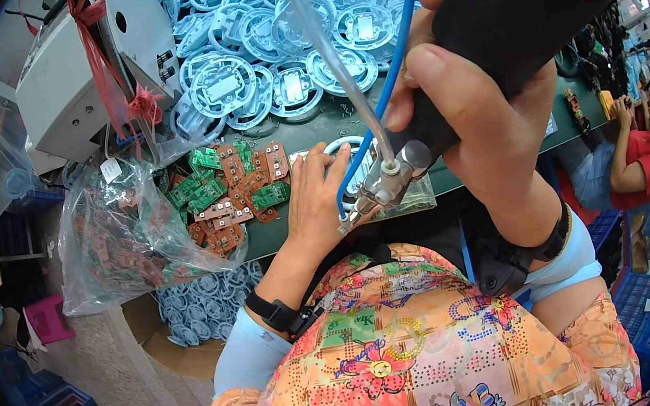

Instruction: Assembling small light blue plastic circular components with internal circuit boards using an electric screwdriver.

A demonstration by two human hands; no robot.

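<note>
A crowded workshop, seen from above, with a dark green table at its centre. Nearest, at 3 o'clock, the right hand is closed around a black electric screwdriver, tip angled down. At its tip, the left hand lies flat, fingers spread, steadying 1 pale blue round housing. At 9 o'clock spill green and brown circuit boards; at 12 o'clock lies a big pile of blue housings. Judging by both heaps, much remains.
</note>
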